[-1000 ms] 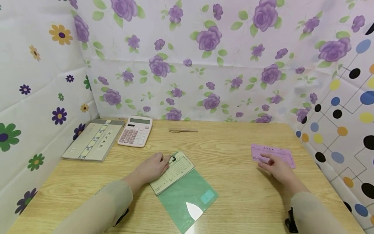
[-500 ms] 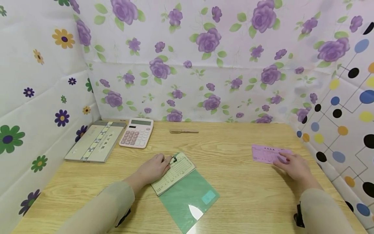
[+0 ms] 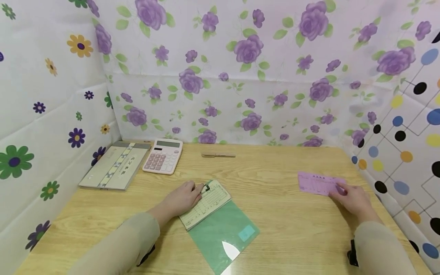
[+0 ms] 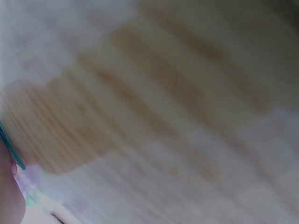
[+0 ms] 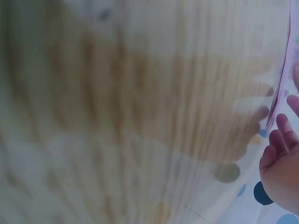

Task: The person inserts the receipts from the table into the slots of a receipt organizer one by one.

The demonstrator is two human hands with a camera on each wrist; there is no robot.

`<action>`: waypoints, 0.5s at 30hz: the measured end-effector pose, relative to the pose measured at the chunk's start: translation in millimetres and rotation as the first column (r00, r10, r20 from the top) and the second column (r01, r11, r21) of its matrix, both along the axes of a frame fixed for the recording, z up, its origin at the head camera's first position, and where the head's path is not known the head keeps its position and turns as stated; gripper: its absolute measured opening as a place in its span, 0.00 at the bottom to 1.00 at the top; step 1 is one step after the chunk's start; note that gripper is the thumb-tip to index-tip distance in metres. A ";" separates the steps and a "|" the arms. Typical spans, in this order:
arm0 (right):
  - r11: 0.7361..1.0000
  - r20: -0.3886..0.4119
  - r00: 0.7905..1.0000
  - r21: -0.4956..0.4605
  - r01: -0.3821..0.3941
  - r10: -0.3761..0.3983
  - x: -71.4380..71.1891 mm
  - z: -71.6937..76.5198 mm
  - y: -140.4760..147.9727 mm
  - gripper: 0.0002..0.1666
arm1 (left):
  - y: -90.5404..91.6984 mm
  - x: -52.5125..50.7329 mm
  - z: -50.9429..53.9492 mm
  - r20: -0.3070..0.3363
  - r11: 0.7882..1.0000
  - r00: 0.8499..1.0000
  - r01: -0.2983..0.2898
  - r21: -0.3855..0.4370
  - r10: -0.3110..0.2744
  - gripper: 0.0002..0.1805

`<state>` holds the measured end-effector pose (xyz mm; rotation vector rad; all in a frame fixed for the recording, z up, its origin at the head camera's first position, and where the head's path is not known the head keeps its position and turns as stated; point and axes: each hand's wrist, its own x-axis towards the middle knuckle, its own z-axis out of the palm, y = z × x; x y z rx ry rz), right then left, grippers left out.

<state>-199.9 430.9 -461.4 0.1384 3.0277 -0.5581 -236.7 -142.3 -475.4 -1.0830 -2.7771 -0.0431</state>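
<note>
In the head view my left hand (image 3: 182, 199) rests on the upper left of a cream gridded form pad (image 3: 207, 202), fingers beside its black clip (image 3: 206, 188). The pad lies on a green folder (image 3: 221, 233) with a pale blue label. My right hand (image 3: 355, 198) is at the right end of a pink printed slip (image 3: 316, 183), index finger over the paper and thumb by its lower edge. In the right wrist view the loosely bent fingers (image 5: 282, 137) are beside the edge-on slip (image 5: 282, 79); a firm pinch is not visible. The left wrist view shows little besides the folder's edge (image 4: 11, 148).
A pink calculator (image 3: 163, 156) and a flat beige book (image 3: 115, 166) with a patterned band lie at the back left of the wooden table (image 3: 271, 229). A gold pen (image 3: 218, 155) lies at the back middle. Flowered and dotted sheets (image 3: 261, 84) enclose three sides.
My right hand has moved right along the pink slip, from above its middle to its right end. My left hand stays on the pad. The view has shifted slightly.
</note>
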 end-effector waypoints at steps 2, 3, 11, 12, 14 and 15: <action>1.000 -0.001 1.000 -0.002 0.001 -0.001 0.0 -1.4 0.7 0.49 | 0.6 -1.2 -0.3 -0.014 1.000 1.000 0.004 0.011 -0.004 0.26; 1.000 -0.003 1.000 -0.003 0.001 -0.001 0.2 -2.0 0.8 0.49 | 0.8 -1.4 0.0 -0.021 1.000 1.000 0.009 0.018 -0.009 0.26; 0.999 0.009 1.000 -0.030 0.011 -0.011 2.9 -4.8 -2.0 0.48 | 0.6 -1.3 0.3 -0.030 0.999 0.999 0.031 0.022 -0.031 0.25; 0.999 0.017 1.000 -0.034 0.013 -0.013 3.0 -4.6 -3.1 0.49 | 0.5 -1.2 -0.1 -0.026 0.999 0.999 0.030 0.021 -0.029 0.25; 0.999 0.030 0.999 -0.035 0.013 -0.012 2.9 -3.8 -5.5 0.50 | 0.4 -0.6 -0.5 -0.017 1.000 1.000 0.024 0.020 -0.024 0.25; 0.999 0.037 0.999 -0.033 0.012 -0.011 2.9 -3.6 -6.6 0.50 | 0.2 -0.3 -0.8 -0.014 0.999 1.000 0.023 0.022 -0.023 0.25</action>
